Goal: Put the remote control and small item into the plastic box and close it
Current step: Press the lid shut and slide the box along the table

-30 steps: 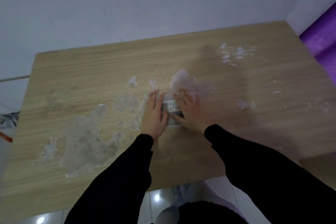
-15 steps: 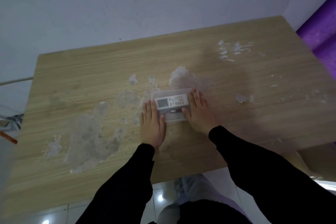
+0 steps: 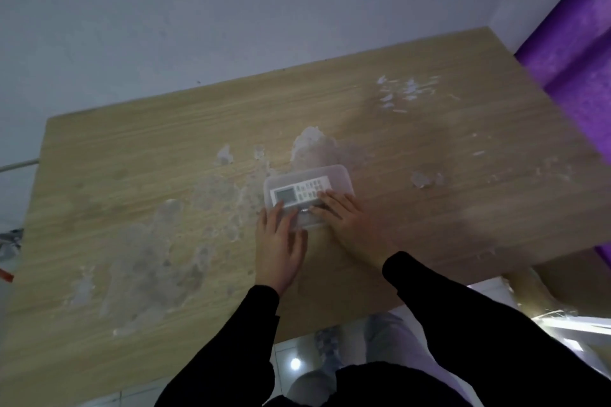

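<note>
A clear plastic box (image 3: 337, 175) lies flat near the middle of the wooden table (image 3: 132, 149), its translucent lid on top. Through the lid I see the white remote control (image 3: 302, 193) with its grey screen to the left and buttons to the right. A small dark item (image 3: 305, 209) shows just in front of the remote, partly hidden by fingers. My left hand (image 3: 277, 244) rests flat with fingertips on the box's near left edge. My right hand (image 3: 347, 218) lies with fingers spread over the near right part of the lid.
The tabletop has large pale worn patches (image 3: 148, 251) left of the box and small white flecks (image 3: 406, 92) at the far right. A purple curtain (image 3: 575, 53) hangs right of the table. Grey wall stands behind; tiled floor lies below the near edge.
Both hands slid back from the sides of the box toward its near edge, uncovering most of the lid and the remote. The camera view shifted slightly.
</note>
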